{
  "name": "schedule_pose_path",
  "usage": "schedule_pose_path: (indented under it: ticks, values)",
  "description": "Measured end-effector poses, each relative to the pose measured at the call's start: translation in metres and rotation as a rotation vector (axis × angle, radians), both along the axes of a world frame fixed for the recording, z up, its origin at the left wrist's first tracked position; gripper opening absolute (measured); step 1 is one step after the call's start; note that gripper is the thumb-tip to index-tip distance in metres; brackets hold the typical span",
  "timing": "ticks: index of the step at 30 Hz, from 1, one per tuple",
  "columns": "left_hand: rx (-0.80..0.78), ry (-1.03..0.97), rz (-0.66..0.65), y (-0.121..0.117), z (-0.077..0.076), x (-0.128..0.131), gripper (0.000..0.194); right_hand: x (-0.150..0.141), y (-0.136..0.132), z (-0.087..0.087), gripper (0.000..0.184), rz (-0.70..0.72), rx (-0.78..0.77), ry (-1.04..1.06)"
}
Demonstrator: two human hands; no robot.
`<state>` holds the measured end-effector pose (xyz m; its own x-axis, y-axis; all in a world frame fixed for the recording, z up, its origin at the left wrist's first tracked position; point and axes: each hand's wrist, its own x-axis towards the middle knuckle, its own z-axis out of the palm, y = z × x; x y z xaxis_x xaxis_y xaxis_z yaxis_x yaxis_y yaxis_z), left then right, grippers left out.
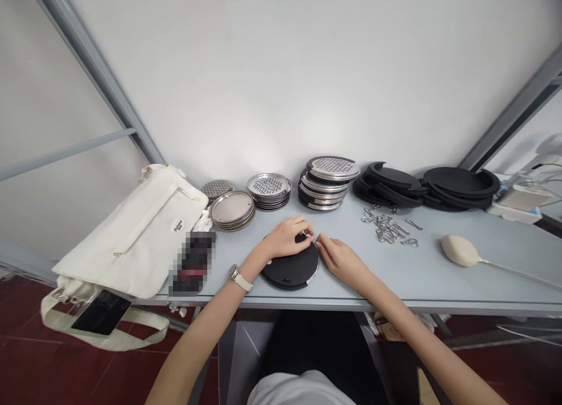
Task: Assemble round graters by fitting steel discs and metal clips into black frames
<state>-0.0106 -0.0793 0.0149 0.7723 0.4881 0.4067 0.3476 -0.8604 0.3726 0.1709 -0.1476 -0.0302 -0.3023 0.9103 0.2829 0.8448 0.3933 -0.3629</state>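
A round black disc with a steel rim (290, 271) lies flat on the pale blue table (439, 276), right in front of me. My left hand (286, 237) grips its upper edge, and a watch (240, 278) shows on that wrist. My right hand (341, 260) comes in from the right, its fingertips pinching a small metal piece (311, 237) at the disc's top edge. The fingers hide most of that piece. A loose pile of metal clips (384, 227) lies to the right of my right hand.
Along the wall stand stacks of perforated steel discs (327, 182) and black rings (461, 185). A white canvas bag (132, 235) hangs over the table's left end, beside a blurred dark object (193, 263). A beige oval pad on a thin handle (459, 250) lies at right.
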Motion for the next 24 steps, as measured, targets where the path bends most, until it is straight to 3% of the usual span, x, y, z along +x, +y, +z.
schedule_pose_path:
  ticks: [9,24]
  values:
    - [0.037,0.014,-0.011,-0.0016,0.0,-0.0005,0.012,-0.0008,-0.0011,0.0027,0.022,-0.005,-0.015,0.0]
    - [-0.103,-0.051,-0.046,0.0018,-0.0048,-0.0006,0.013,-0.0007,-0.0005,0.0027,0.023,0.005,0.012,-0.025]
